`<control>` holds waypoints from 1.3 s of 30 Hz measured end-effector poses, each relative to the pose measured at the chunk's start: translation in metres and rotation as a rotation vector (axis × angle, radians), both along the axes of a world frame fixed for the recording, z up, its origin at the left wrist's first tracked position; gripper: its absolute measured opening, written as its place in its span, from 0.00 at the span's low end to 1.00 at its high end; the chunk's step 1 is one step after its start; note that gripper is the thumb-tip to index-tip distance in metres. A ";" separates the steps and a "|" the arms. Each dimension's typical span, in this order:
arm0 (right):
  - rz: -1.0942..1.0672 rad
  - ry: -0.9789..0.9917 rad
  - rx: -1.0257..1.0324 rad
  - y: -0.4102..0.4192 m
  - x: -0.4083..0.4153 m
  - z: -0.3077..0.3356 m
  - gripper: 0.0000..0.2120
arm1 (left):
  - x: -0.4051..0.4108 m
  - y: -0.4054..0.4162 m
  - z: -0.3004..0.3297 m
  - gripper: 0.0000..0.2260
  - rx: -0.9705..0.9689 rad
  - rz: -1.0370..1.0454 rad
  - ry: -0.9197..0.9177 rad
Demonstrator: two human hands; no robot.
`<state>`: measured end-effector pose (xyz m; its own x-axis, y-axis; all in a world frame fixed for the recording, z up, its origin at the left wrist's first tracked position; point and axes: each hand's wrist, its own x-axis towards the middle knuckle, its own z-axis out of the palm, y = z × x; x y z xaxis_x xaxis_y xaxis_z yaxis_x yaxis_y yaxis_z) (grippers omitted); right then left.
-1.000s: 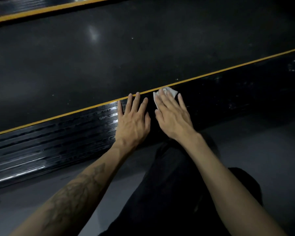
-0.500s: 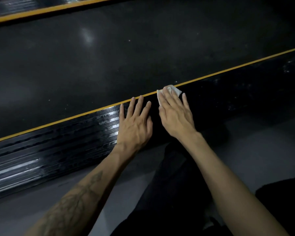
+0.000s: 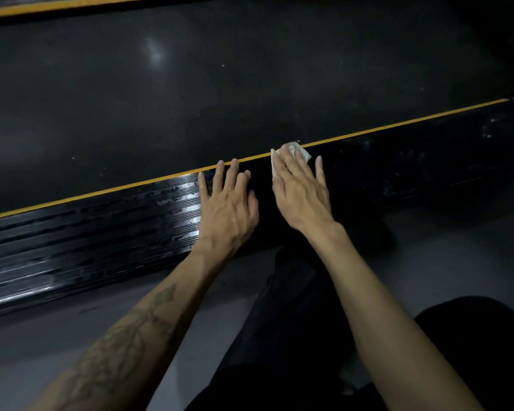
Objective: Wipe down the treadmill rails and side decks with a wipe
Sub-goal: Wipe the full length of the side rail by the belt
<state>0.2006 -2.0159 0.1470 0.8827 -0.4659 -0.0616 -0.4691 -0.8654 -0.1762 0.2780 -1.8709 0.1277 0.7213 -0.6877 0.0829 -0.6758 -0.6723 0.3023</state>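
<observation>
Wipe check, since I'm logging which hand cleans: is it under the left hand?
No, the wipe lies under the right hand; the left hand presses the bare side deck.

No readable text, labels, brands or numbers anywhere in my view; only markings are the plain yellow stripe [image 3: 368, 132] along the far edge of the near side deck [image 3: 101, 232] and another at far left.

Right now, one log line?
phase: wiping | right hand: flat on wipe, side deck | left hand: braced flat on deck
</observation>
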 end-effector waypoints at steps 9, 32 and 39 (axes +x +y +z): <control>0.061 0.014 -0.027 0.019 -0.021 -0.005 0.35 | -0.006 -0.002 -0.004 0.28 0.003 -0.053 -0.063; 0.084 -0.024 0.002 0.005 -0.030 -0.006 0.36 | -0.017 -0.018 0.001 0.27 0.004 0.010 -0.051; 0.003 -0.087 -0.047 -0.003 -0.051 -0.015 0.32 | -0.017 -0.019 -0.001 0.27 -0.002 -0.003 -0.075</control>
